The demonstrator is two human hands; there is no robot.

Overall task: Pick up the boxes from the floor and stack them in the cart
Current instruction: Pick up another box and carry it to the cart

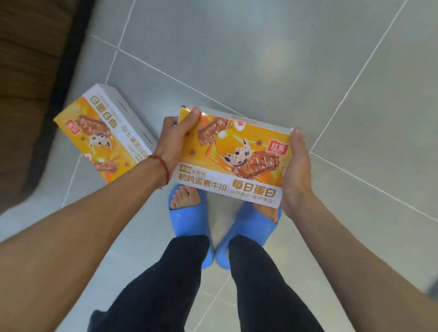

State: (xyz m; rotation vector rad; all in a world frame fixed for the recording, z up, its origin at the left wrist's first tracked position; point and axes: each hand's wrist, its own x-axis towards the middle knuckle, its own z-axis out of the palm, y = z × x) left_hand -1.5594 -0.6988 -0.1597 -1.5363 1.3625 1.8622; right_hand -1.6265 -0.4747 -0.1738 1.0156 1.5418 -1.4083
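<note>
Forearms (68, 230) reach fwd from the camera. L hand (173, 138) pinches the held box (235, 156) at its left edge, thumb on top. R hand (295, 171) cups the right edge, fingers hidden under. The two-sided grip keeps it level, print up, prob. ready to carry to the cart, which isn't in view. Floor box (101, 133) lies askew just left of held box, not yet picked up. Slippers (193, 217) stand beneath held box on grey tiles (253, 47).
</note>
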